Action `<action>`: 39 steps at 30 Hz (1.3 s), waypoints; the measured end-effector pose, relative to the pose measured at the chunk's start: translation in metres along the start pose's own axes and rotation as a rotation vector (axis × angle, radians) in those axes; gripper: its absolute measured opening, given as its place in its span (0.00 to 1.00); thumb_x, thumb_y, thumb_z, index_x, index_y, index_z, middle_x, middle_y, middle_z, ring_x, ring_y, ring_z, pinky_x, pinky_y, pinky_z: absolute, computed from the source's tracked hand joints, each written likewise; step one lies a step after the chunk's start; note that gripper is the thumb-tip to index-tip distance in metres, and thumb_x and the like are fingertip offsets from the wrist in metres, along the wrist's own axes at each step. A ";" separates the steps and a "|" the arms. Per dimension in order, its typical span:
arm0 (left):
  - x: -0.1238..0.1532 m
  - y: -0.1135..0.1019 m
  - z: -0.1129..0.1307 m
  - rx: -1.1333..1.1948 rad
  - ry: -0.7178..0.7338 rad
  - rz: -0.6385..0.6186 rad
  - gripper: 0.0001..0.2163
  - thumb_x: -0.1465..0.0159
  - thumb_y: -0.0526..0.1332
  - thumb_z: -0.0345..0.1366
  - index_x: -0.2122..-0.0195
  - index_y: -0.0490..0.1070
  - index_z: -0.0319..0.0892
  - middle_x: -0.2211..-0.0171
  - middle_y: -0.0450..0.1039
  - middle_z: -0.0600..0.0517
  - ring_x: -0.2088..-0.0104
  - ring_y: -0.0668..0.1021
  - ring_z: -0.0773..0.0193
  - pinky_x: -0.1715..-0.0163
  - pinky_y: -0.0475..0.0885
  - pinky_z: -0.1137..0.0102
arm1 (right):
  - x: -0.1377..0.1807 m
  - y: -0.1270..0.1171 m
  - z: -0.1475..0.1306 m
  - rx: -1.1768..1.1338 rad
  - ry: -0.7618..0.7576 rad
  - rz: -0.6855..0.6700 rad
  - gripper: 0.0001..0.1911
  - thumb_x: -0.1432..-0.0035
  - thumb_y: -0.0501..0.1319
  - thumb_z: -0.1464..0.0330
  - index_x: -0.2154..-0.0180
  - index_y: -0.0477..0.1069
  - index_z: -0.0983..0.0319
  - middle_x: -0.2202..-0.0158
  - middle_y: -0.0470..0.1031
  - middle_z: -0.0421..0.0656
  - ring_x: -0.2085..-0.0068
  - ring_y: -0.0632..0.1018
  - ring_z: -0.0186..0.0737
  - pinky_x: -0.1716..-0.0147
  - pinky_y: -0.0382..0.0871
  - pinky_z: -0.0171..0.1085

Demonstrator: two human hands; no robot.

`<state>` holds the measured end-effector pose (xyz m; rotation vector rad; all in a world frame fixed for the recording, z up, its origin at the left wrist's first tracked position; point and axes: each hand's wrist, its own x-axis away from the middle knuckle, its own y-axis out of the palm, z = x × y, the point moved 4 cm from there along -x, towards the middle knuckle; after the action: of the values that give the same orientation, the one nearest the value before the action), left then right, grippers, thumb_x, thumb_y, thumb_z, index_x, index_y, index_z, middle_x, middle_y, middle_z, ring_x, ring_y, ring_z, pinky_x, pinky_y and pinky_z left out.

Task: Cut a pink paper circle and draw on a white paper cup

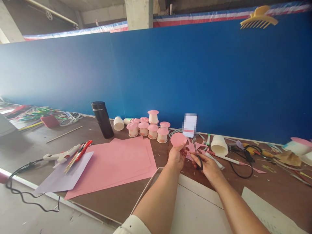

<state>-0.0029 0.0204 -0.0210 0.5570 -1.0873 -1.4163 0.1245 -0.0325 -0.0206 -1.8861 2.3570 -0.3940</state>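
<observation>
Pinched between the thumb and fingers of my left hand (177,156) is a round pink paper disc (177,139). My right hand (207,167) grips a pair of scissors (199,162) by its black handles, the blades pointing up and away just right of the disc. Behind both hands lie pink paper scraps (198,144) with curved cut edges. To the left of the disc stand several paper cups (162,137) topped with pink paper discs, one stacked higher than the others.
Pink paper sheets (117,162) lie left, with a lilac sheet (73,177), glue gun (62,155) and red utility knife (80,154) over them. A black flask (102,120) stands behind. White cups (219,145), cables and a marker (226,158) lie right. A blue partition (170,71) borders the table.
</observation>
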 end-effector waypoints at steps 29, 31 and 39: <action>-0.003 -0.002 0.003 -0.235 0.101 -0.028 0.16 0.54 0.74 0.34 0.68 0.70 0.39 0.75 0.72 0.53 0.75 0.72 0.73 0.76 0.65 0.79 | -0.005 -0.018 -0.007 0.035 -0.116 0.238 0.35 0.55 0.66 0.49 0.49 0.76 0.61 0.61 0.82 0.46 0.59 0.80 0.49 0.63 0.72 0.39; -0.002 -0.002 0.004 -0.213 0.099 -0.002 0.15 0.52 0.74 0.34 0.69 0.69 0.39 0.74 0.73 0.51 0.73 0.75 0.71 0.76 0.66 0.79 | -0.004 -0.015 -0.010 0.054 -0.147 0.213 0.33 0.56 0.68 0.50 0.50 0.77 0.61 0.60 0.81 0.46 0.56 0.79 0.49 0.59 0.72 0.40; -0.001 -0.005 0.009 -0.135 0.143 0.077 0.10 0.49 0.72 0.33 0.68 0.74 0.37 0.68 0.75 0.51 0.76 0.70 0.77 0.77 0.65 0.81 | 0.002 -0.002 -0.009 0.051 -0.071 -0.040 0.28 0.51 0.66 0.52 0.50 0.77 0.56 0.67 0.80 0.41 0.62 0.80 0.47 0.65 0.71 0.39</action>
<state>-0.0129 0.0235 -0.0215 0.5061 -0.8841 -1.3508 0.1242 -0.0333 -0.0115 -1.8951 2.2457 -0.3802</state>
